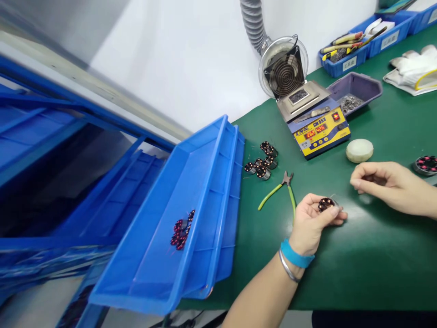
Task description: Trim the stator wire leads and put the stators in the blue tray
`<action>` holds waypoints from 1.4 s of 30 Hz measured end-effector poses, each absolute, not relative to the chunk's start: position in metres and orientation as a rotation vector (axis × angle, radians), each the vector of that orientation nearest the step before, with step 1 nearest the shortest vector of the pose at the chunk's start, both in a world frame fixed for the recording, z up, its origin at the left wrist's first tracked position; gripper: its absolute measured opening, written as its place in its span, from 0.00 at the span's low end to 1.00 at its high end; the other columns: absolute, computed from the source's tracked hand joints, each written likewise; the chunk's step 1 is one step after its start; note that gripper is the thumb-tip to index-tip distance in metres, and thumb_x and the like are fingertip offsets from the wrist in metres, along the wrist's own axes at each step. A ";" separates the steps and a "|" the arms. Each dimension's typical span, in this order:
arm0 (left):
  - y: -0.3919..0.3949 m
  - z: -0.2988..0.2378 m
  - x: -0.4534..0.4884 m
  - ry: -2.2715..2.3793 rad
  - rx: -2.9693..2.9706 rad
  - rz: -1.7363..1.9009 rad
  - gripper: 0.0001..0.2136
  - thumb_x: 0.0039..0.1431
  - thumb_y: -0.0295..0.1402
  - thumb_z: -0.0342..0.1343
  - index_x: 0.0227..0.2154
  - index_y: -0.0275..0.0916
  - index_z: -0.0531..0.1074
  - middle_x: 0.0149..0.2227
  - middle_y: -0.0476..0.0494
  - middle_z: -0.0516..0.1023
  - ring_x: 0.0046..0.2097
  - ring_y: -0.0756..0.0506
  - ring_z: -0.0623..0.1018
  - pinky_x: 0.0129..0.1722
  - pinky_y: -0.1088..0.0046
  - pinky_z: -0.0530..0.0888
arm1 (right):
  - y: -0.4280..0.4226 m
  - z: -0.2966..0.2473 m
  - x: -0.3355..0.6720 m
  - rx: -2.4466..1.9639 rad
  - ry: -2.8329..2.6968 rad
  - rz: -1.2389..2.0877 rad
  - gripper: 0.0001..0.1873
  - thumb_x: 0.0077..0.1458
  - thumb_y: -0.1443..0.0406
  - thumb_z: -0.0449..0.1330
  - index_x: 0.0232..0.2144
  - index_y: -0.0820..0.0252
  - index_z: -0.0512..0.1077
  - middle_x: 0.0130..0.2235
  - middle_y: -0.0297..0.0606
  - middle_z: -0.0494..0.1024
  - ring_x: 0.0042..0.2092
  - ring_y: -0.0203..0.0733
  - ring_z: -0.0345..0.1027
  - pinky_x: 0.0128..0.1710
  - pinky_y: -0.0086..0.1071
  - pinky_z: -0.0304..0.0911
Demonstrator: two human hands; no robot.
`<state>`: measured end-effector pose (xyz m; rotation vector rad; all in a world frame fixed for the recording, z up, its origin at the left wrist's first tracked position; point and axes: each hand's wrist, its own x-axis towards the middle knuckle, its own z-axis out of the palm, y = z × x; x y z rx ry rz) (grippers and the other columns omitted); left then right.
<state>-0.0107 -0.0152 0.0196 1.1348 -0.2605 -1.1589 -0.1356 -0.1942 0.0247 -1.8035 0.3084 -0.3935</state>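
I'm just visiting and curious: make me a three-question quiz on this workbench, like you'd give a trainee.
1. Which hand holds the copper-wound part?
2. True or false: the green-handled pliers lie inside the blue tray.
3. The machine with red digits has a front panel that is mostly: A) white B) yellow C) pink.

Key:
1. The left hand.
2. False; they lie on the green table.
3. B.

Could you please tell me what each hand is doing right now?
Left hand: closed, holding a small wire-wound part.
Right hand: fingers curled; whether it pinches anything cannot be told.
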 end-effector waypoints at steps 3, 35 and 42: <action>-0.018 0.020 -0.013 -0.215 1.146 -1.040 0.32 0.34 0.44 0.82 0.31 0.36 0.66 0.30 0.46 0.80 0.30 0.52 0.78 0.29 0.81 0.72 | -0.186 0.022 -0.137 -1.906 0.227 -0.388 0.22 0.60 0.46 0.66 0.31 0.57 0.75 0.29 0.35 0.74 0.30 0.40 0.67 0.31 0.32 0.65; -0.017 0.018 -0.018 -0.492 1.196 -1.082 0.32 0.41 0.46 0.80 0.41 0.35 0.70 0.37 0.45 0.77 0.26 0.53 0.76 0.20 0.81 0.70 | -0.181 0.018 -0.132 -1.761 0.305 -0.320 0.25 0.59 0.43 0.66 0.38 0.59 0.78 0.34 0.40 0.80 0.34 0.43 0.72 0.34 0.34 0.69; -0.013 0.017 -0.020 -0.573 1.173 -1.125 0.28 0.44 0.43 0.80 0.40 0.36 0.71 0.37 0.45 0.78 0.27 0.54 0.74 0.26 0.79 0.72 | -0.183 0.029 -0.133 -1.791 0.206 -0.183 0.26 0.60 0.43 0.65 0.27 0.59 0.74 0.27 0.36 0.74 0.29 0.39 0.65 0.29 0.31 0.63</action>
